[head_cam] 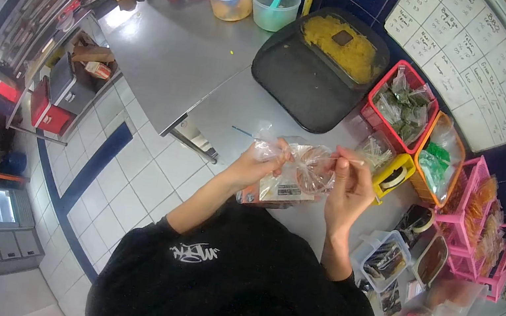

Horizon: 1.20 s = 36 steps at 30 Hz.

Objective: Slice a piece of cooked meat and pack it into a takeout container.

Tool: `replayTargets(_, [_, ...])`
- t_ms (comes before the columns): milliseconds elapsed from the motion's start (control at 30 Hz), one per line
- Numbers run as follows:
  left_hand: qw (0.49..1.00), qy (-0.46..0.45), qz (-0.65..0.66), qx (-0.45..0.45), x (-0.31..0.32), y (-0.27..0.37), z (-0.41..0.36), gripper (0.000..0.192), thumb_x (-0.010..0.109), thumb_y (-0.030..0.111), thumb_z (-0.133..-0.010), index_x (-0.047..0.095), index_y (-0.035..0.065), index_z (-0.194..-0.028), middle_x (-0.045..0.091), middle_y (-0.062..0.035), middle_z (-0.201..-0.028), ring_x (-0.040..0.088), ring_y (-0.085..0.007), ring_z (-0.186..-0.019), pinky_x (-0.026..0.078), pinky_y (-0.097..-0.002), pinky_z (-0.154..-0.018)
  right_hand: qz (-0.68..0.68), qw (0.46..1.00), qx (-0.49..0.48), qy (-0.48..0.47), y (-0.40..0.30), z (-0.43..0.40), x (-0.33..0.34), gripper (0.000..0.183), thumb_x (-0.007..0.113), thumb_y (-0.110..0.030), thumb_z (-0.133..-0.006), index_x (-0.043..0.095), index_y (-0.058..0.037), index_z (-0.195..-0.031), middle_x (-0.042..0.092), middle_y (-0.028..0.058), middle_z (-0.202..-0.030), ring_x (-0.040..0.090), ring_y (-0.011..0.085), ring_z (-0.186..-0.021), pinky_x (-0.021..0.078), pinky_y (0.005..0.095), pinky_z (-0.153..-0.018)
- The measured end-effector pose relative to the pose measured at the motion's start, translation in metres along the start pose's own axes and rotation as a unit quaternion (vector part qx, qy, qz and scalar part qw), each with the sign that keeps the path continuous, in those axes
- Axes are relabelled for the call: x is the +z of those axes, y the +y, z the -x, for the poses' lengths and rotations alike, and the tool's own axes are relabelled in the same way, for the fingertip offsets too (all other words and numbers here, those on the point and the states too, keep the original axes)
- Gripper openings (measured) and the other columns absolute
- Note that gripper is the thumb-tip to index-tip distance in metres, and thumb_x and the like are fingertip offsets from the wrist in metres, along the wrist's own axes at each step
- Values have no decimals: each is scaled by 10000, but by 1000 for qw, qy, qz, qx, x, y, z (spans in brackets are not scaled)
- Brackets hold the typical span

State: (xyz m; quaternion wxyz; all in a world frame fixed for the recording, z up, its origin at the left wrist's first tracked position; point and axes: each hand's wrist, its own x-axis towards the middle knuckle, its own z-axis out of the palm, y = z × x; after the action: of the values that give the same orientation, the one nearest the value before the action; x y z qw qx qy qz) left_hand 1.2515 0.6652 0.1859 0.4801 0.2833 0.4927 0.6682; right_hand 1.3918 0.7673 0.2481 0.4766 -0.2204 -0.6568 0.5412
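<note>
My left hand grips the gathered neck of a clear plastic bag. Part of the bag's loose film puffs up above the fingers. A thin blue stick-like thing juts out to the left of this hand; its other end is hidden. At the bag's right side, my right hand pinches a thin pale strand or stick between thumb and fingers, too fine to identify. What lies inside the bag is hard to tell. Beneath both hands sits an orange and white box bearing print.
Behind the bag, a black lidded tray shows yellow food under its lid. Rightward stand a red basket of bagged leaves, a yellow tape dispenser, an orange basket and pink racks. The steel table's corner juts out at left.
</note>
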Motion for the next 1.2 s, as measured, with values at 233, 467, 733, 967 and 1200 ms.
replayTargets(233, [999, 12, -32, 13, 2, -4, -1, 199, 554, 269, -919, 551, 73, -953, 567, 16, -844, 464, -58, -643, 398, -216, -593, 43, 999, -29, -17, 6, 20, 5, 96, 564, 26, -856, 618, 35, -934, 619, 113, -905, 645, 166, -770, 505, 251, -668])
replayTargets(467, [998, 37, -45, 10, 7, -1, 1, 190, 554, 252, -919, 548, 72, -980, 564, 17, -827, 478, -53, -645, 403, -210, -588, 245, 945, -202, -74, 19, 25, 16, 158, 610, 72, -768, 633, 0, -906, 642, 133, -869, 644, 238, -762, 515, 297, -658])
replayTargets(733, [991, 75, -86, 71, 11, -7, 4, 148, 572, 199, -905, 589, 52, -914, 558, 7, -772, 512, -64, -630, 419, -211, -588, 160, 978, -58, -119, 10, 13, 17, 129, 623, 77, -772, 623, 31, -892, 653, 137, -919, 650, 177, -819, 527, 269, -721])
replayTargets(967, [955, 140, -220, 141, 16, -14, 9, 56, 605, 31, -803, 608, 18, -858, 605, -53, -819, 595, -126, -722, 467, -266, -647, 166, 979, -21, -112, 3, 13, 20, 100, 619, 48, -768, 607, 37, -866, 641, 139, -904, 651, 207, -753, 530, 271, -657])
replayTargets(1200, [895, 180, -319, 253, 19, -4, 13, 177, 668, -9, -651, 628, 28, -820, 642, -97, -879, 626, -255, -784, 487, -315, -691, 308, 937, -52, -154, 14, 2, 12, 65, 599, 10, -781, 610, -7, -843, 623, 83, -659, 588, 141, -579, 442, 266, -527])
